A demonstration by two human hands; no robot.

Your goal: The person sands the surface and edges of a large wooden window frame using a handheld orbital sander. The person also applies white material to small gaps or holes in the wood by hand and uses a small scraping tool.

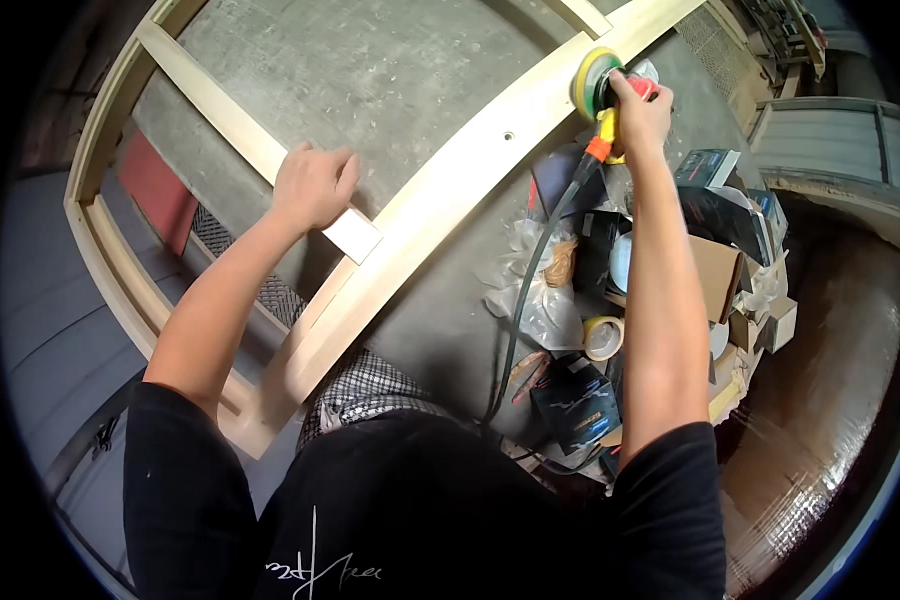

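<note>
My right hand point(645, 112) grips a pneumatic disc sander point(600, 82) with a red body and a yellow-and-green round pad. The pad stands tilted at the pale wooden rail point(450, 180) of a large frame; whether it presses on the wood is hard to tell. From the sander's orange and yellow fitting, a dark air hose point(544, 232) runs down towards my body. My left hand point(315, 184) is closed over a wooden crossbar point(225, 105), near where it joins the rail. The fingertips are hidden behind the bar. A small round hole shows in the rail's face.
Beside my right arm lie several cardboard boxes point(712, 277), plastic bags point(547, 315) and a tape roll point(604, 337). A large film-wrapped brown object point(817, 360) stands at the right. Below the frame are the concrete floor point(360, 67) and a red panel point(157, 187).
</note>
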